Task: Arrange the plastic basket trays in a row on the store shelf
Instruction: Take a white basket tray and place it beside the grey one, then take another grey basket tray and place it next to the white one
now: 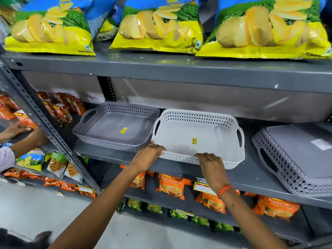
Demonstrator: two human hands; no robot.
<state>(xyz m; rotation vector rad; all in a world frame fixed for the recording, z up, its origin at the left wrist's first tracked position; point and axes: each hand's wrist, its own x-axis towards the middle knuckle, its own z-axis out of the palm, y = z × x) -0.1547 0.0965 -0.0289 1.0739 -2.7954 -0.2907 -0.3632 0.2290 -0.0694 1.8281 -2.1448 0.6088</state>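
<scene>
A white plastic basket tray [181, 133] sits upright on the grey metal shelf [179, 168], with a yellow sticker inside. My left hand [149, 155] grips its near rim at the left corner. My right hand [211, 161] grips the same rim further right. A grey basket tray [107, 123] stands right beside it on the left, their walls touching or nearly so. At the right, another grey tray [294, 159] lies upside down, hanging partly over the shelf's front edge.
Large chip bags [158, 24] fill the shelf above. Orange tea packets [171, 186] lie on the shelf below. Another person's hand [16, 129] reaches into the neighbouring rack at the left. A slotted upright post [45, 121] separates the two racks.
</scene>
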